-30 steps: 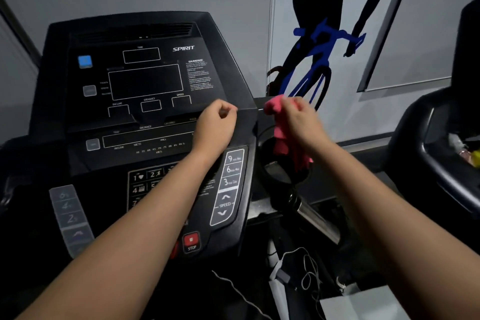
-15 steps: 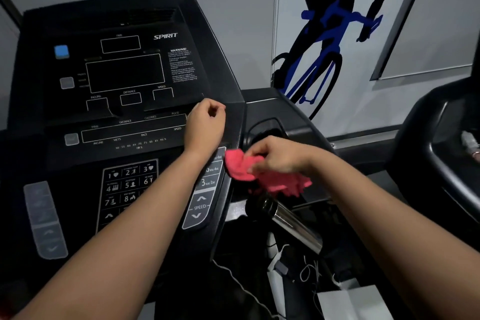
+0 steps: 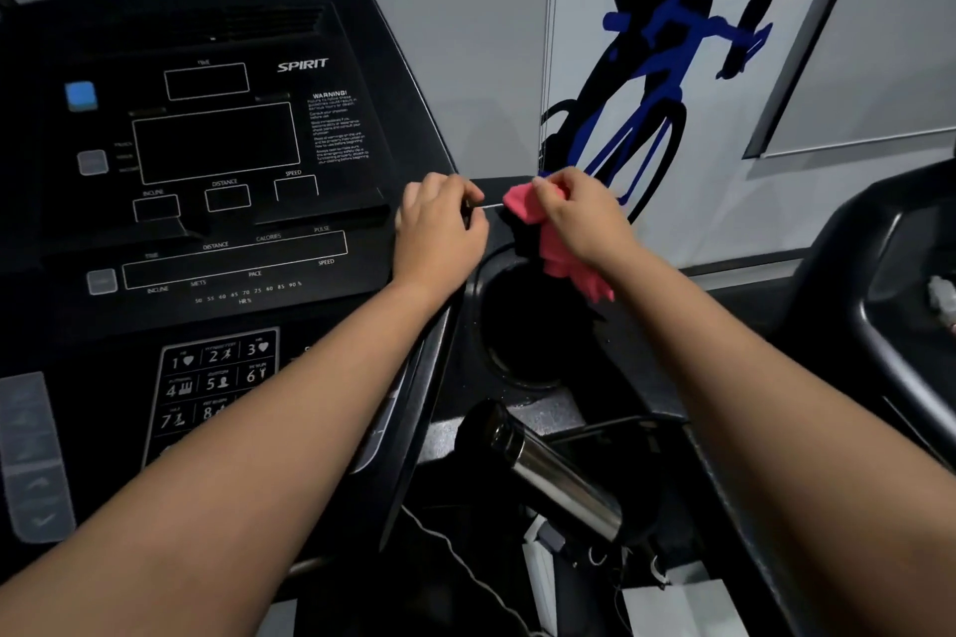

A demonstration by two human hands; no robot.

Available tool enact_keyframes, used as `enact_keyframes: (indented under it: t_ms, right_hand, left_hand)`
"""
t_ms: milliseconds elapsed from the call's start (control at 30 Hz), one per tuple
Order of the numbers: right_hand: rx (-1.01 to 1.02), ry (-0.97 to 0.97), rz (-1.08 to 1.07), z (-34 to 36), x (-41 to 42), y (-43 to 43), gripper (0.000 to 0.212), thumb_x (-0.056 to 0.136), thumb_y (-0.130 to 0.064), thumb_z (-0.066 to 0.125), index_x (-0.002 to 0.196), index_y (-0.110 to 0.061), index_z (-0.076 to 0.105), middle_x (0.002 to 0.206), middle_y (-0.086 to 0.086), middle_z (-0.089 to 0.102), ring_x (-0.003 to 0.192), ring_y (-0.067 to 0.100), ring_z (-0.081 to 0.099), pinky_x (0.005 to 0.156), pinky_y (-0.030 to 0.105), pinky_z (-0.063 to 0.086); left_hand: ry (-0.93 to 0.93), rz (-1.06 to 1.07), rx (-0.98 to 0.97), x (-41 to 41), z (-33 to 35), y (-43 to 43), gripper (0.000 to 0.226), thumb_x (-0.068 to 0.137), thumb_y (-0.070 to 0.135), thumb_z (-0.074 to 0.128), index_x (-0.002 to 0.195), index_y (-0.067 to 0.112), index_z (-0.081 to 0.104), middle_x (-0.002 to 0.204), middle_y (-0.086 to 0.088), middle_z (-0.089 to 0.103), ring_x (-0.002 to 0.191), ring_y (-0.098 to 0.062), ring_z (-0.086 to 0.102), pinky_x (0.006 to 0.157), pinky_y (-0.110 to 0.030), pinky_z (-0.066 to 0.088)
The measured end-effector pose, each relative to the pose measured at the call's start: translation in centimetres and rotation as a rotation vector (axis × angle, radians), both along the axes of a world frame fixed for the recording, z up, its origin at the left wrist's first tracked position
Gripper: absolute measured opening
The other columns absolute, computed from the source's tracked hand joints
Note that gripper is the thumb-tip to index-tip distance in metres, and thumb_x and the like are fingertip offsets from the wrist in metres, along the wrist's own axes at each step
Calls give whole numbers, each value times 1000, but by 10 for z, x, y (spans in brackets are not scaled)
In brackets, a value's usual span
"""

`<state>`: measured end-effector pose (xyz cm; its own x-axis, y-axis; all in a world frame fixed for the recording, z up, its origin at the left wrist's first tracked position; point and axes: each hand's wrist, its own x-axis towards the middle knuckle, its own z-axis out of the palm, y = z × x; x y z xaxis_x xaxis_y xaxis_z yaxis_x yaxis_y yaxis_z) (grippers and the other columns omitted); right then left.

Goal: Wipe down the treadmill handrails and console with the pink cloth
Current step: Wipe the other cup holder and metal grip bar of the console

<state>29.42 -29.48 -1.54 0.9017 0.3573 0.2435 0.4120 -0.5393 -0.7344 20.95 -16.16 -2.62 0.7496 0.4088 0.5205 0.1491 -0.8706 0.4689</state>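
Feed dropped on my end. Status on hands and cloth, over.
Right hand grips pink cloth above cup holder. Left hand curled, empty, on console edge. Steel bottle lies lower down, not in the way.

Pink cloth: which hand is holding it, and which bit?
The right hand grips the pink cloth by its top end; the rest hangs loose below. The left hand is curled at the edge of the console, with nothing seen in it.

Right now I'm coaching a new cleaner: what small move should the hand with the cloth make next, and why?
Probably pull the right hand toward the body, dragging the pink cloth down over the cup holder rim. The cloth is bunched just past the rim's far side, and the left hand rests on the console, clear of that path.
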Motion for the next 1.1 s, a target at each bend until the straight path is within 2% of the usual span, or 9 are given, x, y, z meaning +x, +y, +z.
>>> enact_keyframes:
  t_ms: [167, 333, 533, 633, 767, 833, 933, 1000, 1100]
  right_hand:
    - [-48, -62, 63, -24, 13, 33, 32, 94, -26, 51, 120, -9, 58, 120, 12, 40, 103, 26, 51, 94, 32, 40]
    - [-21, -152, 57, -42, 9, 49, 27, 93, -22, 56, 118, -14, 60, 110, 7, 43, 94, 24, 54, 78, 29, 42]
    - [-28, -73, 77, -61, -9, 53, 36, 93, -25, 54, 125, -12, 59, 111, 14, 55, 98, 32, 58, 85, 40, 47]
    - [28, -12, 95, -72, -20, 53, 32, 92, -24, 54, 119, -7, 61, 105, 17, 61, 97, 33, 58, 82, 36, 45]
    - [24, 106, 125, -85, -40, 50, 54, 94, -23, 54, 145, -19, 37, 117, 13, 41, 106, 27, 42, 100, 29, 32]
    - [105, 151, 131, -92, -45, 50, 63, 94, -17, 56, 148, -27, 28, 113, 7, 29, 98, 17, 38, 101, 15, 26]
    - [237, 204, 109, -94, -45, 50, 59, 94, -3, 53, 145, -24, 35, 109, 5, 23, 87, 8, 36, 86, -8, 19]
    - [237, 235, 97, -87, -40, 47, 57, 92, 3, 48, 143, -23, 40, 108, 5, 24, 82, 8, 38, 83, -8, 22]
    - [111, 281, 121, -81, -34, 44, 63, 86, 6, 43, 140, -25, 45, 118, 7, 39, 82, 14, 55, 89, 10, 36]
  left_hand:
    - [-42, 20, 84, 11, -1, 4, 30, 86, 8, 51, 113, 16, 60, 129, 4, 53, 126, -17, 39, 100, -32, 25]
    - [-3, 55, 38, 14, -2, 5, 42, 95, 9, 42, 136, 16, 45, 150, 7, 32, 144, -14, 15, 114, -38, 12]
    - [16, 76, 22, 15, -2, 6, 44, 96, 10, 41, 139, 18, 42, 153, 9, 27, 145, -13, 12, 114, -35, 10]
    - [1, 87, 25, 15, -3, 5, 43, 95, 10, 42, 137, 17, 43, 152, 8, 29, 144, -14, 14, 113, -35, 11]
    - [4, 87, 40, 14, -3, 3, 41, 95, 11, 41, 136, 17, 44, 152, 7, 30, 144, -14, 15, 113, -35, 12]
    - [2, 83, 52, 13, -4, 3, 40, 96, 12, 41, 135, 17, 45, 151, 6, 31, 143, -14, 17, 113, -36, 12]
    - [-22, 84, 67, 14, -5, 3, 37, 95, 12, 42, 130, 17, 49, 147, 6, 37, 140, -13, 23, 111, -38, 17]
    - [-31, 87, 73, 15, -4, 4, 35, 94, 13, 43, 128, 17, 50, 145, 6, 38, 138, -13, 26, 110, -37, 19]
    - [-30, 90, 71, 15, -5, 4, 35, 93, 13, 43, 127, 17, 50, 144, 6, 39, 137, -12, 27, 108, -36, 20]
